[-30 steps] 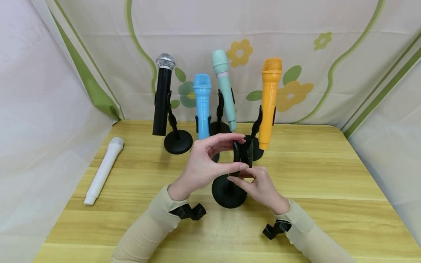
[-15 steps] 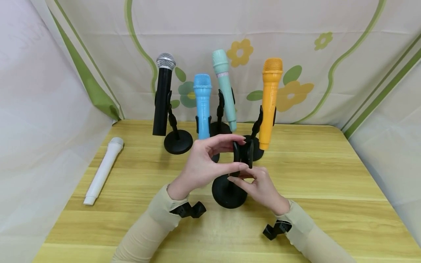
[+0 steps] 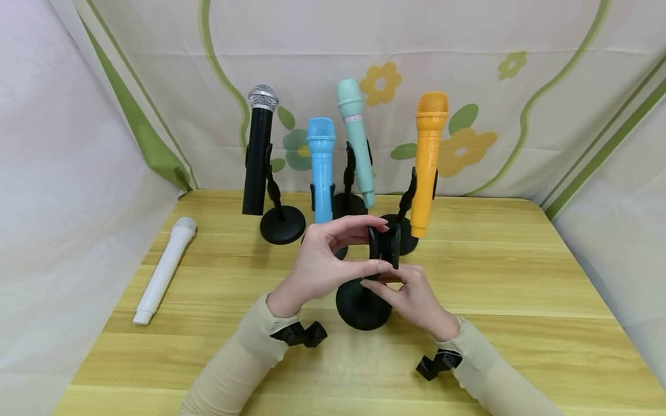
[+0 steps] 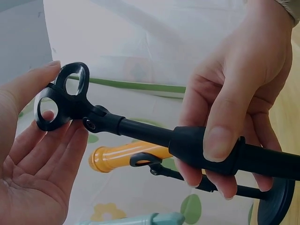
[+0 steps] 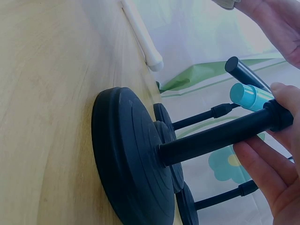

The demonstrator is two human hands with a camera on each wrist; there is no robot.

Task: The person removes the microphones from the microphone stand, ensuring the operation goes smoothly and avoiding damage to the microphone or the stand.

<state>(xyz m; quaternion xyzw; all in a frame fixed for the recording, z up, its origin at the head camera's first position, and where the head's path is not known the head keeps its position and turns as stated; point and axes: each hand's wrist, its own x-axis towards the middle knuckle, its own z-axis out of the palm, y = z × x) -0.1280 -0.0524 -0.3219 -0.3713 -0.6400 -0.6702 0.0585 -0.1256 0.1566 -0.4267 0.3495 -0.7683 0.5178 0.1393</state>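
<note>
Fingers (image 5: 258,166) of both hands clamped on one black microphone stand (image 3: 359,315)

White fabric (image 3: 312,52) printed with green vines and flowers hung behind a pale, wood-grained counter (image 3: 494,283). Toward the back of that counter, four handheld microphones sat in round-based black stands (image 3: 282,225): a black microphone with a silver mesh head (image 3: 258,150), a sky-blue microphone (image 3: 321,167), a mint-green microphone (image 3: 356,144) and an orange microphone (image 3: 429,167).

Closer to the person, between the forearms, stood the handled stand, its disc base apparently resting on the counter. Its long axis ran up from that base along a slim black pole (image 5: 211,140), passing the right hand (image 3: 416,297) first and reaching the left hand (image 3: 322,263) at the top. Neither hand had any gap to cross to it.

An all-white microphone (image 3: 165,271) lay on its side well off to the left, apart from every stand. Its long axis slanted, head pointing away from the person and tail toward them; the left hand was the nearer one.

Smaller still, a thick black collar (image 4: 187,145) on the pole was pinched between the right thumb and fingers. Above it, the left thumb and fingers gripped a black clip (image 4: 75,103) with two open rings, its prongs spread apart.
</note>
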